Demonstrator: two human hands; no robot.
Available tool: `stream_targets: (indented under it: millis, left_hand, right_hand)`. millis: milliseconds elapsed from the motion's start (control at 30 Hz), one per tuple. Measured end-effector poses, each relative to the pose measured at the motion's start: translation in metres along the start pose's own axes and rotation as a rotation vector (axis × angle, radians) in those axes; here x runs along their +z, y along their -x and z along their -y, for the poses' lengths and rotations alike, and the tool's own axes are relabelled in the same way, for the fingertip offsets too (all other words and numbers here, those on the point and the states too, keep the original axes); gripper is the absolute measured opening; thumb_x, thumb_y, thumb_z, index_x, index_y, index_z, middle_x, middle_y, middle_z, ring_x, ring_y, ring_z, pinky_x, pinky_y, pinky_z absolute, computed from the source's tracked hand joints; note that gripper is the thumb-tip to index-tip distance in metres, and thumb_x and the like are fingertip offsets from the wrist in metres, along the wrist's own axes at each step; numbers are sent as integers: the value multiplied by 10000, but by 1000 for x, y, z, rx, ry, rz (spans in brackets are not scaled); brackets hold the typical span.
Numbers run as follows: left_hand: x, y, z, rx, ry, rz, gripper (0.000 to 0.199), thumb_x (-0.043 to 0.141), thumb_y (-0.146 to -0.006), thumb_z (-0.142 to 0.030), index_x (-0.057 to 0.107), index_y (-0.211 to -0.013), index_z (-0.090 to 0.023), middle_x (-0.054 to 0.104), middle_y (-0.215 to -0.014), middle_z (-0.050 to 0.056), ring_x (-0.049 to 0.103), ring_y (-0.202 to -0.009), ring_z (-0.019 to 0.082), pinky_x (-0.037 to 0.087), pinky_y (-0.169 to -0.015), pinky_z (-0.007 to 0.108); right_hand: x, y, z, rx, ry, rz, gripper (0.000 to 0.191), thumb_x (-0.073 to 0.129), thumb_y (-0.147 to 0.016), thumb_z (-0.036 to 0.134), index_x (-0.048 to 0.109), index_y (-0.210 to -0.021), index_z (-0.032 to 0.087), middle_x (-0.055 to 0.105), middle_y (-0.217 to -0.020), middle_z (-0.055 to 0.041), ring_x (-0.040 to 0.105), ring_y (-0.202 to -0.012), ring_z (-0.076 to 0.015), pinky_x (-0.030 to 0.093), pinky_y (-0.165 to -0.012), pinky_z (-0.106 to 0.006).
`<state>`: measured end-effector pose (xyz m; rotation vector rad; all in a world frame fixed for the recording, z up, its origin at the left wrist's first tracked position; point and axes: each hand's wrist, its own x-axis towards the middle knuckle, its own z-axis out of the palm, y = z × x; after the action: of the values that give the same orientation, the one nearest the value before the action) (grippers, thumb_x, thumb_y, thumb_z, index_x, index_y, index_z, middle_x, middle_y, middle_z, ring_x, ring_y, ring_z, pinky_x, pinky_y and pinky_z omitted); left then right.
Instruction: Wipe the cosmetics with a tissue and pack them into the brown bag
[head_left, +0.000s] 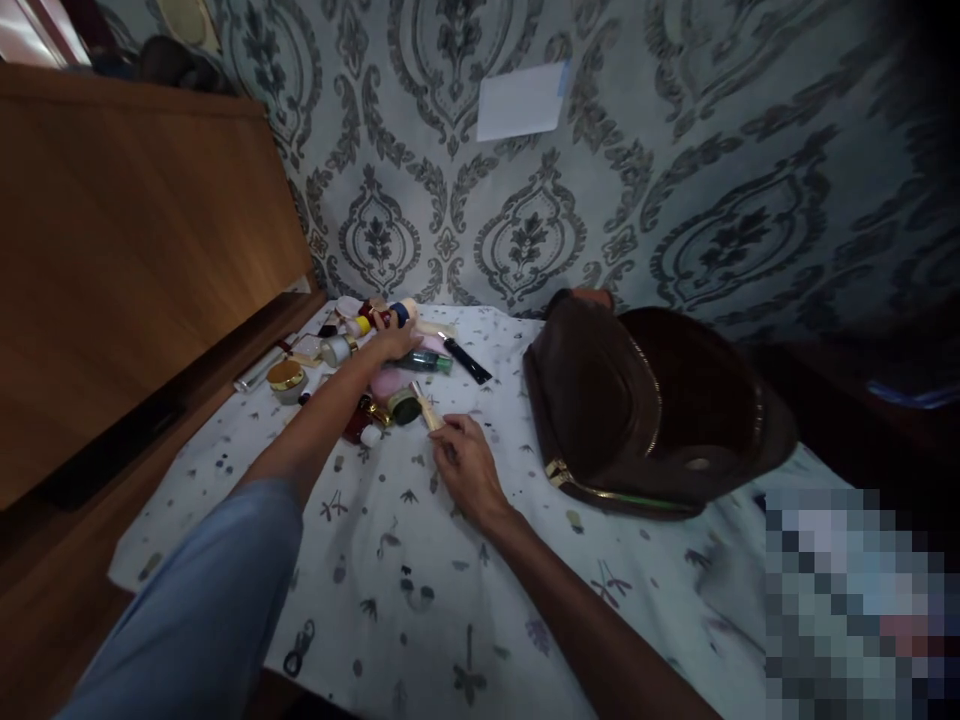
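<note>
My right hand (466, 462) is closed on a slim beige tube (429, 411) with a silvery end, low over the cloth. Farther back, my left hand (394, 338) has its fingers apart over the heap of cosmetics, touching or just above a dark red item and a dark blue-capped bottle (400, 314). Near the two hands lie a dark green-lidded jar (405, 406), a clear bottle with a green cap (427, 361), a black tube (466, 360) and a dark red bottle with a white cap (358, 427). A gold-lidded jar (286, 378) stands left of my left forearm.
A dark brown bag (622, 410) with gold zips stands on the right of the patterned white cloth (405, 600). A wooden cabinet (142, 250) rises at left. Patterned wallpaper with a white card (521, 102) is behind. The lower right corner is pixelated.
</note>
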<state>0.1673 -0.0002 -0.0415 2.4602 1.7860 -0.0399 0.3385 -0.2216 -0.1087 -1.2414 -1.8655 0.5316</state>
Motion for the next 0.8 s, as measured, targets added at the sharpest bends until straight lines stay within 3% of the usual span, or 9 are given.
stream_targets:
  millis: [67, 167, 300, 367, 433, 567, 667, 800]
  left_hand:
    - [-3, -4, 1, 35, 23, -35, 596, 344, -977, -409, 287, -1513, -154, 340, -1562, 184, 122, -1497, 380, 56, -1161, 635]
    - [-12, 3, 6, 106, 53, -86, 541, 357, -976, -344, 372, -1470, -126, 420, -1516, 172, 271, -1459, 307, 166, -1194, 506]
    - [-15, 51, 5, 207, 63, -141, 485, 325, -996, -352, 460, -1402, -125, 512, -1439, 151, 455, -1341, 240, 335, -1133, 387]
    - [-5, 91, -3, 270, 47, -153, 468, 374, -989, -417, 508, -1360, -164, 545, -1403, 134, 482, -1315, 252, 366, -1110, 410]
    - [11, 134, -14, 330, -41, -225, 474, 386, -985, -475, 513, -1356, -208, 502, -1451, 136, 424, -1371, 302, 328, -1124, 514]
    - [45, 197, -34, 276, -191, -374, 586, 473, -954, -478, 396, -1459, -189, 405, -1528, 184, 334, -1430, 363, 204, -1156, 620]
    - [58, 213, -41, 258, -206, -438, 573, 487, -956, -383, 377, -1468, -151, 398, -1525, 214, 365, -1415, 357, 194, -1163, 619]
    - [62, 212, -41, 238, -176, -478, 529, 475, -952, -275, 391, -1457, -141, 406, -1516, 224, 374, -1412, 356, 225, -1148, 630]
  right_hand:
    - [0, 0, 0, 12, 33, -15, 225, 511, -848, 124, 696, -966, 177, 571, -1127, -116, 539, -1075, -261, 461, -953, -429]
    - [0, 1, 3, 15, 84, -7, 287, 502, -824, 76, 682, -1025, 176, 580, -1061, -105, 538, -1018, -254, 466, -920, -406]
    - [-3, 2, 10, 21, 194, 19, 277, 496, -846, 78, 662, -1041, 182, 570, -978, -87, 523, -945, -241, 459, -835, -351]
    - [-4, 3, 13, 29, 255, 23, 236, 510, -862, 99, 657, -1023, 190, 572, -951, -80, 520, -919, -237, 449, -803, -331]
    - [-4, 4, 14, 24, 302, 18, 208, 524, -876, 124, 650, -1025, 198, 586, -940, -78, 523, -916, -239, 441, -794, -323]
    - [-4, 6, 11, 10, 327, -6, 216, 507, -902, 150, 648, -1058, 202, 632, -952, -82, 552, -922, -248, 448, -805, -332]
    - [-2, 1, 7, 22, 284, -26, 237, 482, -890, 123, 669, -1016, 195, 668, -905, -74, 589, -891, -241, 460, -826, -340]
    - [9, -28, 4, 127, 177, -34, 248, 541, -822, 114, 693, -995, 207, 726, -874, -41, 653, -845, -213, 487, -807, -320]
